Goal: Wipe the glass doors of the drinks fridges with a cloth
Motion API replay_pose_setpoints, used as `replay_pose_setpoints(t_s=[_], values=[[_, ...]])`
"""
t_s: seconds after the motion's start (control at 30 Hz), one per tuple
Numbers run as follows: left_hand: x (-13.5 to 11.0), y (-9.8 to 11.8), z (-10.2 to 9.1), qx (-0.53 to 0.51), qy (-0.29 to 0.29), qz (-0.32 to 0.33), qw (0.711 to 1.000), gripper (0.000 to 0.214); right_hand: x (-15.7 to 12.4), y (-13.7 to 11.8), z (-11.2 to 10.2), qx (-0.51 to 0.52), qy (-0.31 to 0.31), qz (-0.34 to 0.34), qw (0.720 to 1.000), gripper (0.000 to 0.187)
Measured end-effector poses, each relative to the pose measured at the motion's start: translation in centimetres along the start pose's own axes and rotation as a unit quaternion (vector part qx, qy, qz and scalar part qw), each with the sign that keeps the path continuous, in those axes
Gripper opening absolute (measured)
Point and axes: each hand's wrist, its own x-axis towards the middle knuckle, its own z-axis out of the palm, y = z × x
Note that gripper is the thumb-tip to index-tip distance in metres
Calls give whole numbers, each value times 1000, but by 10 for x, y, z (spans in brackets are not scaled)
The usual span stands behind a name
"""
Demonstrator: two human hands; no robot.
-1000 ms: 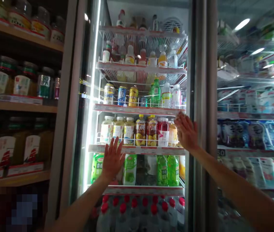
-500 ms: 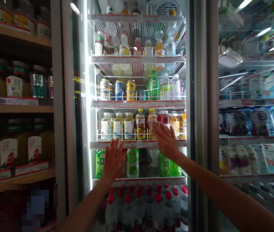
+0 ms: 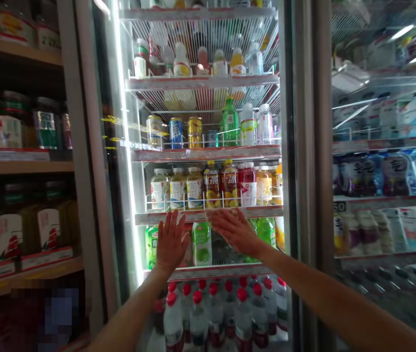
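Observation:
My left hand (image 3: 171, 242) is raised flat in front of the lit drinks cooler, fingers stretched up, with nothing in it. Behind it are green-labelled bottles (image 3: 151, 246) on the lower shelf. My right hand (image 3: 232, 229) reaches in from the right, fingers extended to the left and also holding nothing. It overlaps the shelf edge (image 3: 262, 211) below the tea bottles; whether it touches anything I cannot tell. Nearest to it are a green bottle (image 3: 202, 246) and brown tea bottles with yellow caps (image 3: 212, 186).
Red-capped bottles (image 3: 197, 318) fill the cooler's bottom. Higher up stand cans (image 3: 195, 133) and a green bottle (image 3: 230, 122). A metal door frame (image 3: 305, 146) borders the right side, with more drinks behind glass. Wooden shelves (image 3: 20, 168) with dark bottles stand at left.
My right hand has moved left and down from in front of the tea bottles, closer to my left hand. My left hand stays nearly in place. The view has shifted slightly.

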Motion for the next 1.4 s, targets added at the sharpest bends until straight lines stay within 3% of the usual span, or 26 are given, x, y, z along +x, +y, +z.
replay_pose_setpoints(t_s=[0.07, 0.1, 0.23, 0.27, 0.33, 0.47, 0.53, 0.6, 0.7, 0.73, 0.8, 0.87, 0.93, 1.0, 1.1, 1.17, 1.33, 1.4], values=[[0, 0, -1, 2, -3, 3, 1000, 66, -6, -7, 2, 11, -15, -55, 998, 40], [-1, 0, -1, 2, -4, 5, 1000, 66, -3, -3, 1, 9, -13, -42, 999, 40], [-3, 2, 1, 1, 2, -6, 1000, 65, 32, 30, -6, -29, 45, 159, 986, 41], [-4, 3, 2, 3, 2, -9, 1000, 65, 36, 31, -5, -34, 55, 182, 981, 41], [-6, 4, 2, 7, -1, -10, 1000, 64, 34, 18, -2, -29, 50, 144, 988, 42], [-10, 0, -3, 17, -19, 8, 1000, 60, 15, -20, 7, 14, -4, -64, 998, 42], [-11, -7, -8, 16, -36, 34, 999, 56, 22, -17, 7, 14, 5, -54, 998, 41], [-12, -16, -14, 12, -56, 56, 997, 52, 44, -3, 7, 3, 39, 37, 999, 41], [-12, -31, -21, 30, -54, -18, 998, 49, 71, 3, 11, 0, 76, 130, 989, 42], [-13, -37, -22, 41, -45, -62, 996, 49, 73, -5, 14, 6, 74, 122, 990, 43], [-15, -46, -25, 56, -37, -120, 991, 50, 65, -30, 22, 25, 60, 43, 997, 45], [-18, -52, -28, 56, -49, -119, 990, 51, 53, -54, 30, 47, 37, -72, 996, 47], [-22, -54, -29, 57, -60, -105, 991, 52, 51, -61, 35, 59, 29, -136, 989, 46], [-26, -55, -29, 66, -56, -99, 991, 53, 67, -49, 35, 54, 42, -96, 993, 45], [-31, -54, -28, 81, -42, -90, 992, 52, 101, -26, 32, 33, 68, 51, 996, 44], [-36, -55, -28, 87, -45, -92, 991, 52, 108, -31, 33, 33, 60, 83, 994, 45], [-53, -68, -38, 94, -97, -97, 986, 49, 68, -91, 47, 82, 1, -105, 991, 48], [-61, -74, -44, 97, -122, -96, 983, 49, 63, -98, 49, 91, 0, -139, 986, 47]])
